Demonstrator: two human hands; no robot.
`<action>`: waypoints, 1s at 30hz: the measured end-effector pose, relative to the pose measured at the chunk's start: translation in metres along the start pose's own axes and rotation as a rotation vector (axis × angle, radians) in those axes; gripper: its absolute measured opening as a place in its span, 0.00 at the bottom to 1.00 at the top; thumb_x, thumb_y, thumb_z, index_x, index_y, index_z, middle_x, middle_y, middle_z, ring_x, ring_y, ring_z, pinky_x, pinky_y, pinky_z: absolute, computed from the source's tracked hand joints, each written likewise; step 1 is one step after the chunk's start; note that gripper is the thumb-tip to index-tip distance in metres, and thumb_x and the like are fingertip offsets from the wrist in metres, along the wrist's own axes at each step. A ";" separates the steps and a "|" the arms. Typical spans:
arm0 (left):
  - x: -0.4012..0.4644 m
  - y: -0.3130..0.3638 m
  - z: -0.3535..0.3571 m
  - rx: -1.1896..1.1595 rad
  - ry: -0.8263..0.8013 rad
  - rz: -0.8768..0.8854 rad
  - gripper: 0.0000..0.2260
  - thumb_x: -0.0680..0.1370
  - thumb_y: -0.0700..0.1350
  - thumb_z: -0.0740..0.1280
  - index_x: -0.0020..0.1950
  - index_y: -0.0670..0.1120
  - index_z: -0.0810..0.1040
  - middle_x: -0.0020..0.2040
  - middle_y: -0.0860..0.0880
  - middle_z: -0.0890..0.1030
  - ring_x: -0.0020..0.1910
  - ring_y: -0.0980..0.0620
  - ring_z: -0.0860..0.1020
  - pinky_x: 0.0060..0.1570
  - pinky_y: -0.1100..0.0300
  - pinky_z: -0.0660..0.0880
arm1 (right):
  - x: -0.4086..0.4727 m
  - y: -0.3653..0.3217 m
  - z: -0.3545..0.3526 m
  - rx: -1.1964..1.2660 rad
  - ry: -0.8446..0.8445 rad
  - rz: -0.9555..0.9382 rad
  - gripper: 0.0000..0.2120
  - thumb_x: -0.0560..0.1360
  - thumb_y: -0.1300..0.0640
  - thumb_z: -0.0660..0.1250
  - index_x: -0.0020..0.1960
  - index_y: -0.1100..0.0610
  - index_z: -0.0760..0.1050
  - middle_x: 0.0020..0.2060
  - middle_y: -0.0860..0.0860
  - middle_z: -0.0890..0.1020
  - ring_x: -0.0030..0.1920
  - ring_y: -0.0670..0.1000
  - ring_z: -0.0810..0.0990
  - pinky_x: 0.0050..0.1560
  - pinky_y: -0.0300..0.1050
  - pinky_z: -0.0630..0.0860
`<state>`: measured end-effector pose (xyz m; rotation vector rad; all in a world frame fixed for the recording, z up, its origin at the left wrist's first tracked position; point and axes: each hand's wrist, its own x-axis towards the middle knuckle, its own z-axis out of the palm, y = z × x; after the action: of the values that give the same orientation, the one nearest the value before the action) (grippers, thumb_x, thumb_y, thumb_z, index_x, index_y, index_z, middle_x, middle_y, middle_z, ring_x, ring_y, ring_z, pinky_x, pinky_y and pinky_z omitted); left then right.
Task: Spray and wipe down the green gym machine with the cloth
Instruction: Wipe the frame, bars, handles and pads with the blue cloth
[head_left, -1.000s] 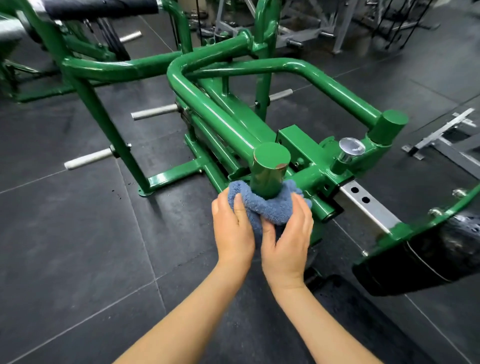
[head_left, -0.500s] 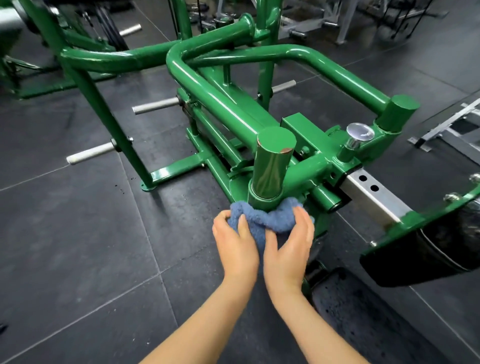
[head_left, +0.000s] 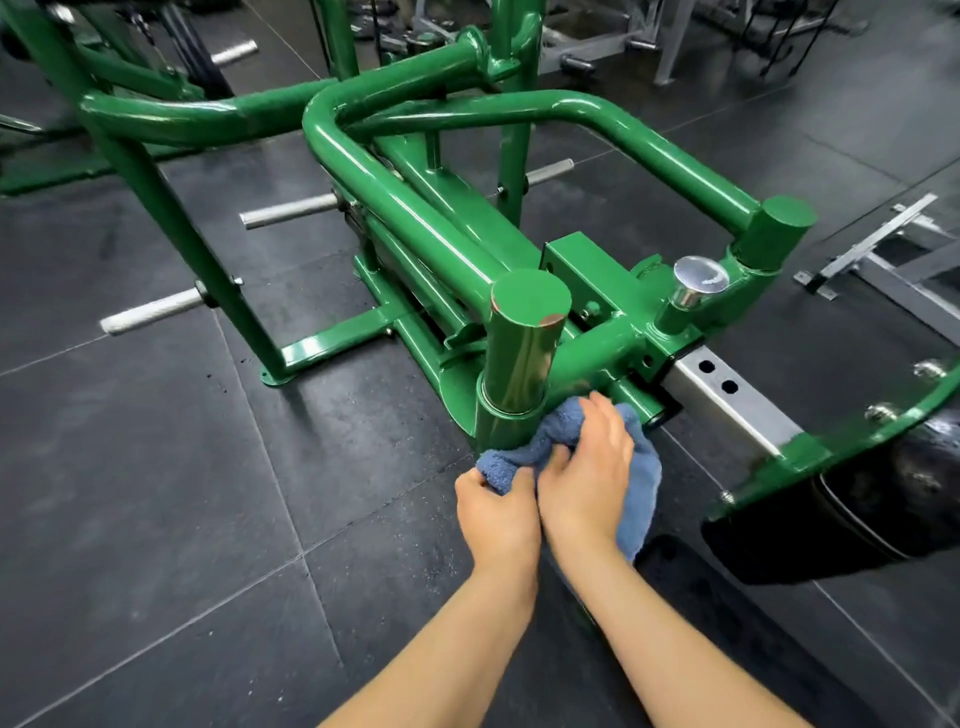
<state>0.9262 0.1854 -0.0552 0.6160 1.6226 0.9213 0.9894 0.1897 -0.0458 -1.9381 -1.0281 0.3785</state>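
Gripping the blue cloth (head_left: 636, 483) at the base of the green machine (head_left: 441, 244), your left hand (head_left: 498, 512) pinches its end while your right hand (head_left: 589, 480) presses it flat; dark rubber floor tiles (head_left: 156, 493) surround the machine.

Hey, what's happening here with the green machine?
A person is wiping the green gym machine with a blue cloth. The left hand grips one bunched end, and the right hand presses the cloth against the base of the upright post. No spray bottle is in view.
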 end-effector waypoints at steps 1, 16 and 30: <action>0.002 -0.001 0.002 -0.009 0.008 -0.018 0.10 0.73 0.43 0.72 0.49 0.47 0.72 0.46 0.45 0.80 0.44 0.46 0.79 0.49 0.47 0.78 | 0.004 0.002 -0.001 -0.075 -0.055 -0.001 0.24 0.72 0.72 0.63 0.67 0.63 0.69 0.69 0.57 0.70 0.70 0.58 0.64 0.71 0.48 0.61; 0.037 0.060 -0.089 0.311 -0.082 0.293 0.05 0.78 0.42 0.66 0.49 0.52 0.79 0.47 0.56 0.82 0.46 0.60 0.78 0.45 0.68 0.72 | -0.074 -0.031 0.007 -0.276 -0.485 0.307 0.30 0.72 0.36 0.65 0.68 0.48 0.62 0.59 0.48 0.79 0.59 0.53 0.78 0.52 0.45 0.73; 0.121 0.155 -0.046 0.753 -0.577 0.860 0.19 0.76 0.39 0.68 0.66 0.44 0.71 0.60 0.44 0.71 0.58 0.49 0.72 0.61 0.59 0.64 | -0.030 -0.141 0.119 0.274 0.205 0.554 0.24 0.76 0.51 0.63 0.69 0.57 0.63 0.56 0.55 0.80 0.55 0.57 0.80 0.52 0.55 0.77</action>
<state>0.8399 0.3569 0.0090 2.0017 1.1071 0.5713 0.8265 0.2709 -0.0015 -1.9357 -0.2751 0.5794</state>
